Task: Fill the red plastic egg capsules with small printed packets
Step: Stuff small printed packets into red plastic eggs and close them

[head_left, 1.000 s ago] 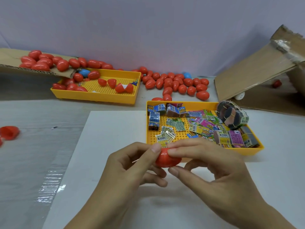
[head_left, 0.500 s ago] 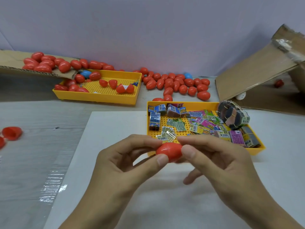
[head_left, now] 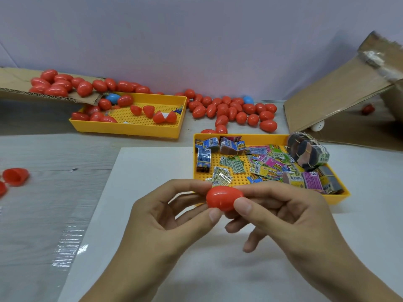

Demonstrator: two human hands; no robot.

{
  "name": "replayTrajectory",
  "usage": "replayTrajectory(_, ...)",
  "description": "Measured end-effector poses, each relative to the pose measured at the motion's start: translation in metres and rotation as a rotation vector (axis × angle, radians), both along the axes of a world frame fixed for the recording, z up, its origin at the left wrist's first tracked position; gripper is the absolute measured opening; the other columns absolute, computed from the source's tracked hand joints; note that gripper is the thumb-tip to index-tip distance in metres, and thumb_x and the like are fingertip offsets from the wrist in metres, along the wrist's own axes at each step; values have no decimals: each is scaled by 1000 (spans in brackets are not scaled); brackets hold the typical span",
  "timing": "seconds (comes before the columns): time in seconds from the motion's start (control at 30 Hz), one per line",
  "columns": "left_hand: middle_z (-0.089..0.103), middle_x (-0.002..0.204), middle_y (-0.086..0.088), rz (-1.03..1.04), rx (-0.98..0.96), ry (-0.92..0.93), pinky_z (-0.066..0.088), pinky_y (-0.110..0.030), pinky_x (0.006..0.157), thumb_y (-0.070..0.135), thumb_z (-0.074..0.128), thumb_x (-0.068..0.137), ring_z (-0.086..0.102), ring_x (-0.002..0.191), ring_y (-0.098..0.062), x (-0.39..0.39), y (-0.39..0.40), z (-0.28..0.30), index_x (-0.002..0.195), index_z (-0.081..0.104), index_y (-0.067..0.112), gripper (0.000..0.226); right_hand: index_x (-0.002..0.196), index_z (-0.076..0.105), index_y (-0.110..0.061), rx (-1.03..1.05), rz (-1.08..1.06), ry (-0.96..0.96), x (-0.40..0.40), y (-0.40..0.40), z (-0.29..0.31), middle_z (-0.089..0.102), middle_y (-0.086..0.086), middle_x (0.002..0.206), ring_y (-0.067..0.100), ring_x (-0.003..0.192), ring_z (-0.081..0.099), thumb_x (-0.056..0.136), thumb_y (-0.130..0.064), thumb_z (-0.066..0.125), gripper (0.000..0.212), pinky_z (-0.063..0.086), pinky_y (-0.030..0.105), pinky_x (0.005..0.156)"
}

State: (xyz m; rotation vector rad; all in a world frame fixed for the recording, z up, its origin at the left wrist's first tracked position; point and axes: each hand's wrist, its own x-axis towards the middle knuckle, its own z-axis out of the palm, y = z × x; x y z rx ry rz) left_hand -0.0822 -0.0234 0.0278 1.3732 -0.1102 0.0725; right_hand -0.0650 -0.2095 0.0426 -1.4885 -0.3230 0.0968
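Head view looks down on a red egg capsule (head_left: 224, 198) held level above the white sheet (head_left: 152, 171) at the near edge of the table, pinched between both hands. Left hand (head_left: 172, 216) grips its blunt end with thumb and forefinger curled round it; right hand (head_left: 281, 216) grips the other end the same way, its thumb lying across the front and its lower fingers hanging loose and holding nothing. A faint seam runs round the capsule's middle and the two halves meet, so the opposed grips look set either to press the shell shut or to check the join; what lies inside cannot be seen.

The capsule is smooth, glossy plastic, rounded and slippery-looking, which would explain a fingertip hold at each end. Just behind the hands stands a yellow tray (head_left: 340, 198) with a perforated floor, holding the small printed packets (head_left: 263, 168): flat, crinkly, shiny foil in blue, green and pink, some banded into a bundle (head_left: 307, 152) at its far right corner. It sits close, probably for easy reach.

Towards the far left edge a second yellow tray (head_left: 130, 130) holds open red halves, partly under a cardboard flap (head_left: 13, 81) bearing more eggs. Closed red eggs (head_left: 237, 112) lie heaped along the far edge, and one open half (head_left: 15, 176) rests at the left edge.
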Motion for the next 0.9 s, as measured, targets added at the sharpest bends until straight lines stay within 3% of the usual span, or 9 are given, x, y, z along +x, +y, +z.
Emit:
replayTrajectory(0.13, 75, 88, -11, -4, -18, 108, 58, -26, 67, 39, 77, 62, 73, 79, -24, 2, 0, 4, 91, 78, 18, 36, 103, 76, -25, -62, -12, -68, 0, -1, -5, 77, 4, 85, 24, 75, 75, 76, -19, 75, 28, 56, 29, 48)
replayTrajectory(0.27, 65, 80, -26, 4, -67, 178, 55, -26, 58, 45, 74, 64, 65, 65, -23, 3, -1, 7, 84, 78, 7, 43, 109, 75, -29, -277, -60, -293, -1, -3, -9, 76, -10, 96, 14, 84, 74, 78, -14, 77, 34, 59, 29, 53)
replayTrajectory(0.4, 68, 76, -18, 5, -32, 194, 55, -25, 58, 44, 78, 60, 67, 62, -21, 3, 0, 3, 83, 78, 9, 42, 109, 74, -22, -366, -54, -478, 0, -2, -11, 75, -13, 100, 8, 89, 72, 78, -10, 76, 34, 58, 23, 57)
replayTrajectory(0.57, 75, 89, -13, -16, -63, 144, 60, -29, 71, 30, 84, 56, 75, 82, -28, 3, 3, 0, 85, 77, 14, 34, 105, 77, -26, -267, -42, -300, 0, -3, -10, 75, -8, 99, 15, 88, 73, 80, -11, 74, 30, 59, 30, 54)
replayTrajectory(0.7, 75, 93, -8, 5, 1, 20, 59, -26, 75, 22, 85, 56, 73, 92, -24, 1, 2, -1, 89, 76, 19, 34, 101, 77, -30, -109, -33, -53, 1, -2, -4, 76, 2, 85, 22, 77, 74, 77, -34, 76, 25, 56, 30, 46)
replayTrajectory(0.9, 75, 98, -8, -23, -11, -54, 59, -26, 80, 14, 83, 59, 73, 97, -22, -1, -2, -2, 95, 74, 18, 37, 93, 79, -20, -64, -9, -65, 2, -1, -4, 76, 6, 79, 23, 72, 74, 73, -28, 77, 22, 55, 29, 46)
